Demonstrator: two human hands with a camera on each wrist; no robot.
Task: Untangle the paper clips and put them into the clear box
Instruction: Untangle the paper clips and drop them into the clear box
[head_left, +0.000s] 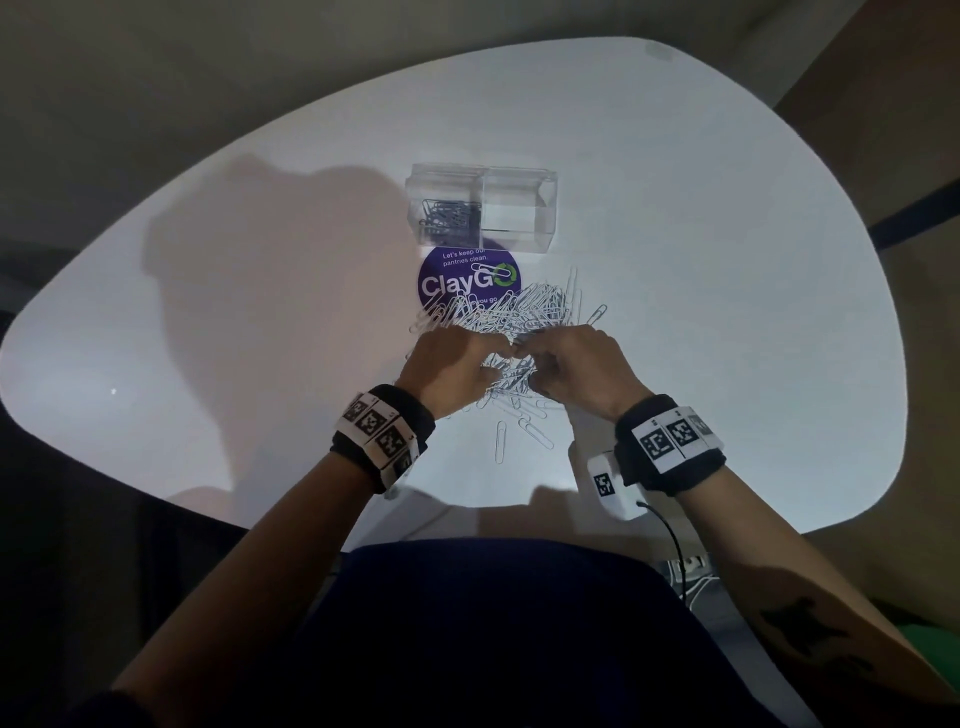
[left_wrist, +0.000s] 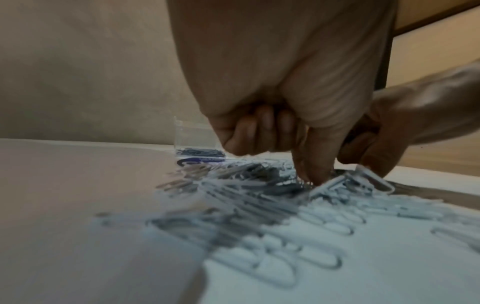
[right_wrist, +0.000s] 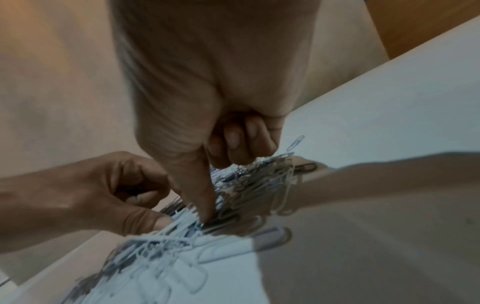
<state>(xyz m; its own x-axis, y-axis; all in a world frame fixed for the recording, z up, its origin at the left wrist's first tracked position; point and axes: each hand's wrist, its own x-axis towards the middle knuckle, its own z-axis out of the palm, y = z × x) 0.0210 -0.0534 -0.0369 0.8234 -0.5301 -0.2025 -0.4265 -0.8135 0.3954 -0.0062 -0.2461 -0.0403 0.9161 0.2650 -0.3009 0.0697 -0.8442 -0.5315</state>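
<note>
Head view: white table (head_left: 727, 260) with a loose heap of paper clips (head_left: 514, 312) near its middle, partly overlapping a round purple ClayGo sticker (head_left: 457, 283). Just beyond the sticker, a clear box (head_left: 519, 208) with two compartments, the left one holding a small dark cluster of clips, the right one apparently bare. Left hand (head_left: 452, 369) and right hand (head_left: 576, 364) side by side over the near edge of the heap, fingertips meeting at the centre, fingers curled downward into the clips. Black wrist bands (head_left: 382, 434) with square black-and-white markers on both forearms. A few single clips lying apart on the near side of the heap, one upright-oriented clip (head_left: 501, 441) alone toward the body. Left wrist view: left hand (left_wrist: 285, 102) with thumb tip pressed down onto a white clip at the top of the pile (left_wrist: 259, 205), remaining fingers folded into the palm; right hand (left_wrist: 389, 131) close beside, fingers bent over a raised clip. Right wrist view: right hand (right_wrist: 207, 123) with thumb pointing down into the tangle (right_wrist: 233, 195), other fingers curled; left hand (right_wrist: 103, 191) next to it, thumb and forefinger pinching at clips. Exact clip held by each hand too blurred to tell.
</note>
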